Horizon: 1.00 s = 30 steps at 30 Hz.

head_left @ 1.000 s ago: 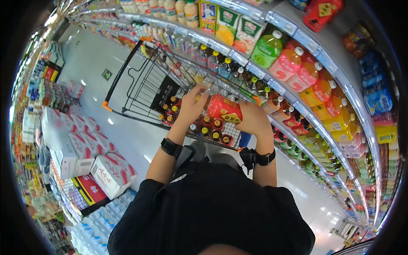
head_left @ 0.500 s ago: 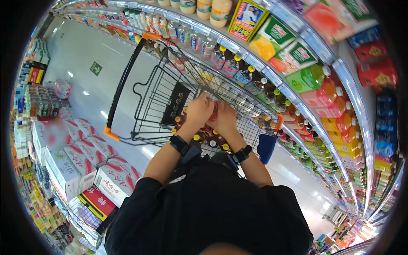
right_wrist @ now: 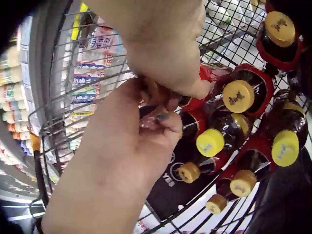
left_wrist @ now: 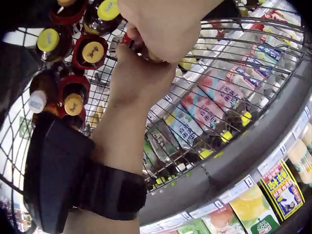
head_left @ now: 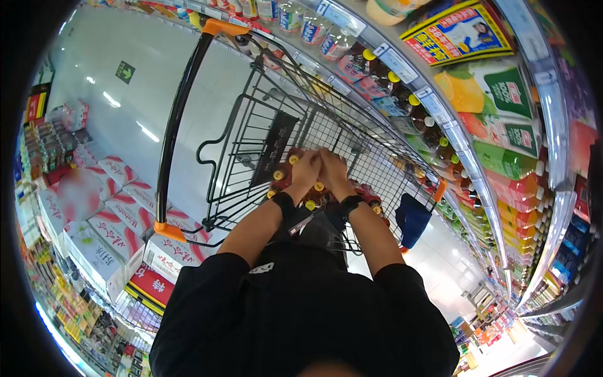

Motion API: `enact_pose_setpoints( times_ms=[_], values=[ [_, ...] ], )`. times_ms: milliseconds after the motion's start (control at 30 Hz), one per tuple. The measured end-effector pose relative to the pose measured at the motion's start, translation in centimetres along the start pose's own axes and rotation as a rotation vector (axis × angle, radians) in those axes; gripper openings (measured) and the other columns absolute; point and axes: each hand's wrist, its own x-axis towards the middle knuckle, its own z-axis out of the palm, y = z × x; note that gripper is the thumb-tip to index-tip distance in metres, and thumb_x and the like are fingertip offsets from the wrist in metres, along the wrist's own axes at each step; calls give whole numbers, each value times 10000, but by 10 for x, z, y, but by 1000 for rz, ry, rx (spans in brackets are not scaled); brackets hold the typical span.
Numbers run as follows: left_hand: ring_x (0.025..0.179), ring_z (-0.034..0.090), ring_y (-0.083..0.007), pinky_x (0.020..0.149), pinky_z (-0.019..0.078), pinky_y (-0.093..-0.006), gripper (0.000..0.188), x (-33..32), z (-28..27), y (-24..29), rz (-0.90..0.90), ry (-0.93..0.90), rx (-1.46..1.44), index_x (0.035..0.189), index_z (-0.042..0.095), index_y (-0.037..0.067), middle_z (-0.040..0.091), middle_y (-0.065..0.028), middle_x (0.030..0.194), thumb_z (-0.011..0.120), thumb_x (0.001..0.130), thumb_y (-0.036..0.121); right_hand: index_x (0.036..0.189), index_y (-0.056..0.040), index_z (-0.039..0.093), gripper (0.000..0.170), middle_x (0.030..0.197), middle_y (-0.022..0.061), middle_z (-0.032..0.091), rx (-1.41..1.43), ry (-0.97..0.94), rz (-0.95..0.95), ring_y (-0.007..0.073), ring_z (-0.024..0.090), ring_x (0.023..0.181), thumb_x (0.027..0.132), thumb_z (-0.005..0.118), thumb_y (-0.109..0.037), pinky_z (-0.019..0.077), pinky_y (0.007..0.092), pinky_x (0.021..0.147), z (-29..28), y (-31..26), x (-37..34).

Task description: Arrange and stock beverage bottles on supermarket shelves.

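a: step in hand?
b: by judgement, placing or straightening bottles inside the shopping cart (head_left: pixel 171 231). exact action not confirmed.

a: position of both hands?
b: together and overlapping, over the basket, near the black panel (head_left: pixel 275 147). see left hand (head_left: pixel 306 169) and right hand (head_left: pixel 335 166).

a: state of the fingers?
b: curled inward on both hands. whether gripping a bottle or only each other: cannot tell; contact area hidden.

a: location of the red-labelled bottles (right_wrist: pixel 261 87)?
b: in a cluster along the body-side edge of the cart, beside and below the hands. note yellow caps (right_wrist: pixel 210 143) facing up in the right wrist view. note also red material (right_wrist: pixel 205 74) just beside the left fingertips.

a: requirement for the next move?
b: by judgement, check for a bottle between the fingers. if present, support until stable on the wire floor, then release. lift clear without catching neighbouring caps.
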Motion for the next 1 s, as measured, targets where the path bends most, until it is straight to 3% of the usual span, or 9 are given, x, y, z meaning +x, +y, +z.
enact_pose_setpoints(
  times_ms=[67,200,300,400,567,733,800,867,1000],
  values=[
    [706,643,-291,635,491,-376,315,3,1,-14,2,-4,63,1137,576,107,654,-145,773,530,889,295,1234,-140,467,521,1262,89,483,29,-18,1,313,531,1088,751,658,-176,390,576,909,13,1,6],
    [729,647,-298,641,490,-386,345,12,8,-36,23,-10,85,1137,582,104,658,-146,791,534,874,324,1199,-133,476,484,1195,118,533,143,13,-19,344,556,1036,745,643,-127,477,508,810,23,3,7],
    [753,645,-311,649,493,-392,331,16,0,-25,-114,-155,28,1118,588,96,659,-154,815,526,872,309,1190,-128,475,470,1097,139,590,212,-35,34,362,584,978,748,631,-105,507,458,755,12,-2,9],
    [741,647,-307,642,498,-384,326,22,7,-50,239,-184,109,1124,589,106,659,-155,834,505,884,310,1180,-123,481,460,1039,141,623,221,-85,79,365,600,951,746,633,-96,507,446,757,10,4,14],
    [798,641,-339,688,497,-411,347,22,-6,-39,108,-390,224,1197,554,136,654,-183,923,474,908,310,1211,-114,498,493,1091,170,610,299,-22,-15,367,587,991,740,641,-96,490,444,819,23,15,17],
    [805,627,-366,693,484,-442,427,20,2,-58,371,-242,322,1271,470,92,643,-209,924,474,895,293,1270,-82,481,546,1165,204,576,397,-27,-50,379,555,1052,744,626,-103,467,435,889,9,18,1],
    [843,600,-422,724,459,-507,452,17,3,-48,282,-268,298,1283,414,75,627,-251,914,464,876,266,1321,-53,429,618,1170,222,572,336,12,-51,387,556,1053,734,611,-124,461,443,891,15,29,-11],
    [872,585,-457,748,449,-539,487,9,2,-31,150,-291,312,1298,377,74,617,-279,924,470,860,265,1252,-89,500,512,1068,242,607,338,14,44,409,569,1009,757,595,-176,460,465,879,11,30,-28],
    [875,595,-459,757,463,-546,603,-4,7,-19,18,-207,461,1324,329,60,622,-290,924,535,833,342,1232,-27,508,519,1045,228,590,213,76,-116,404,548,993,737,592,-156,457,478,861,-1,51,-60]
  ],
)
